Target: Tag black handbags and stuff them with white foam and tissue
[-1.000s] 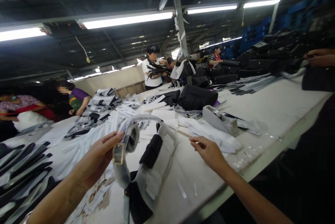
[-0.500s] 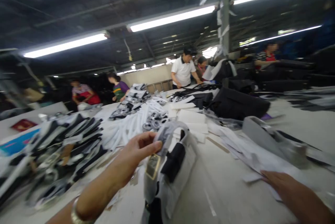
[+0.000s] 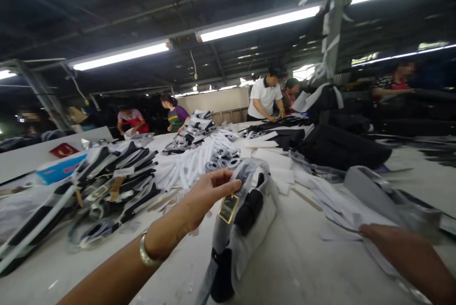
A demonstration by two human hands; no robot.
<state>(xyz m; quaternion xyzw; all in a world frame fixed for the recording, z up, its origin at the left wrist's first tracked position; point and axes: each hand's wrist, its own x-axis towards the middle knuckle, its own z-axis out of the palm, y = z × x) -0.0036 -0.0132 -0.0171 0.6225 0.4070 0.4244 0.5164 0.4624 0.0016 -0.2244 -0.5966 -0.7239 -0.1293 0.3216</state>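
Observation:
My left hand (image 3: 210, 195), a silver bangle on its wrist, pinches the top of a black strap piece (image 3: 249, 212) wrapped in clear plastic and white paper. A gold rectangular buckle (image 3: 228, 208) shows just below my fingertips. The wrapped piece hangs or leans over the white table, its black lower end near the bottom edge. At the right, my right hand (image 3: 388, 243) touches the edge of a pile of white sheets (image 3: 342, 200); its fingers are smeared and partly hidden, so its grip cannot be made out.
Wrapped black straps (image 3: 124, 176) lie heaped at the left, near a blue packet (image 3: 60, 168). White rolls and sheets (image 3: 203, 153) cover the table's middle. A large black piece (image 3: 345, 146) lies at the back right. Several people work beyond the table (image 3: 285, 257).
The view has swung left, so the scene sits farther right. My left hand still holds the wrapped piece. My right hand remains at the white sheets.

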